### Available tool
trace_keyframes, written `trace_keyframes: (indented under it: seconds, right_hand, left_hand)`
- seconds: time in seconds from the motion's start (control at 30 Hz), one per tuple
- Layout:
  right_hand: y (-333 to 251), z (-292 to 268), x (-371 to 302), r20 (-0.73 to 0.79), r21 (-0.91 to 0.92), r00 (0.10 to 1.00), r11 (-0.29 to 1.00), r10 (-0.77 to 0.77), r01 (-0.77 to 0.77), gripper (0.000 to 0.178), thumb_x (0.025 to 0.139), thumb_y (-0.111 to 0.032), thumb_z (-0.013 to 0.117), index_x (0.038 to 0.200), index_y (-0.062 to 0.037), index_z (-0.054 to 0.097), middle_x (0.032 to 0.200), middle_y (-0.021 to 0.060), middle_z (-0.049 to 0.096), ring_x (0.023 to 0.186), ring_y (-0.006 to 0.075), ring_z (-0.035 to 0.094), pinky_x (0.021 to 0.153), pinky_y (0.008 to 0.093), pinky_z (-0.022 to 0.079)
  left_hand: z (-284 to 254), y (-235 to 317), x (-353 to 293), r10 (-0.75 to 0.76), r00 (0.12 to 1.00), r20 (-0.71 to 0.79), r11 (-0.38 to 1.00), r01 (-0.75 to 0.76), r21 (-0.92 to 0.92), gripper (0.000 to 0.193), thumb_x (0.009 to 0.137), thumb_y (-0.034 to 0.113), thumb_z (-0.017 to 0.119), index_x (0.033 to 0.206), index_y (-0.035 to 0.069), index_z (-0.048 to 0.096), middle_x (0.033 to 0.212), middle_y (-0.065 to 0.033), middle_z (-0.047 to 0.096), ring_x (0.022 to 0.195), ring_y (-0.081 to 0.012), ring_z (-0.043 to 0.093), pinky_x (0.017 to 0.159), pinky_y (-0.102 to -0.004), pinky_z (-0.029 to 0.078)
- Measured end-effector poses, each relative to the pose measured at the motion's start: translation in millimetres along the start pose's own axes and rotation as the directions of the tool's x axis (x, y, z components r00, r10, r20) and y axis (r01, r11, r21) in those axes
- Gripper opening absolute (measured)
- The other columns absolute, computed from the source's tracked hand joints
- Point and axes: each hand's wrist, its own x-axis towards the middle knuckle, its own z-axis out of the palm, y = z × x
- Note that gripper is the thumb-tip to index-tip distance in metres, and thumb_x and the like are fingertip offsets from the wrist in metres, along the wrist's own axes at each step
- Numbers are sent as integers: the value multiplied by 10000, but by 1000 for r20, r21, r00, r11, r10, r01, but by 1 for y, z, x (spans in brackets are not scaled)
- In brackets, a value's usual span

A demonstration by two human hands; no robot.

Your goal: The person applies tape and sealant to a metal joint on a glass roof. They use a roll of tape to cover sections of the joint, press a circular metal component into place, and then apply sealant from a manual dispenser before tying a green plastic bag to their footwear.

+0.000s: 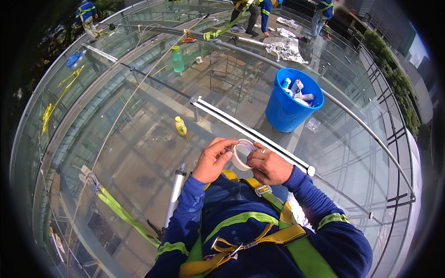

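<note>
Between my two hands is a roll of pale masking tape (238,161), held up in front of my lap. The fingers and thumb of my left hand (216,158) pinch its left side. My right hand (270,164), with a ring on one finger, grips the right side with curled fingers. Left of my left forearm lies a caulking gun (175,194) with a silver barrel and its nozzle pointing away from me. A small yellow bottle (181,126) stands on the glass just beyond my left hand.
A blue bucket (286,118) holding used tubes stands ahead right, past a white-edged bar (250,133). Farther off is a green bottle (177,59). A lime strap (123,212) and rope cross the glass at left. Several co-workers (86,14) are at the far side near crumpled sheets (285,48).
</note>
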Motion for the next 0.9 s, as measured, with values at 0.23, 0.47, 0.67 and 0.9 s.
trace_keyframes:
  seconds: [0.23, 0.47, 0.67, 0.9]
  right_hand:
    - [-6, -22, -17, -61, 29, 996, 997, -71, 73, 367, 692, -25, 643, 1058, -20, 651, 995, 132, 612, 1009, 344, 623, 1131, 574, 364]
    - [0, -24, -37, -46, 206, 998, 977, -51, 60, 326, 723, -26, 632, 1043, 28, 656, 1009, 179, 652, 1044, 360, 631, 1162, 548, 328]
    - [3, -24, -52, -120, 187, 992, 982, 36, -13, 293, 741, -39, 644, 1027, 25, 649, 964, 186, 646, 979, 377, 630, 1119, 548, 373]
    - [4, -15, -55, -265, 218, 964, 975, 32, 28, 302, 739, -60, 636, 1034, 5, 647, 943, 191, 656, 957, 389, 637, 1108, 546, 382]
  left_hand:
    - [2, 7, 5, 168, 980, 105, 952, -189, 242, 191, 826, 5, 745, 1017, -7, 740, 1000, -115, 684, 890, -181, 669, 806, -298, 535]
    - [16, 1, 9, 149, 978, 143, 967, -175, 187, 91, 819, -24, 738, 897, -44, 694, 968, -128, 700, 868, -191, 672, 775, -294, 529]
    - [27, 5, 12, 135, 961, 243, 883, -228, 411, 48, 917, -35, 626, 959, -37, 604, 1001, -120, 674, 871, -168, 650, 795, -295, 528]
    - [48, -21, 13, 23, 1000, -8, 986, -24, -165, 254, 890, 42, 741, 1104, -76, 673, 1175, -160, 674, 1034, -179, 630, 937, -307, 495]
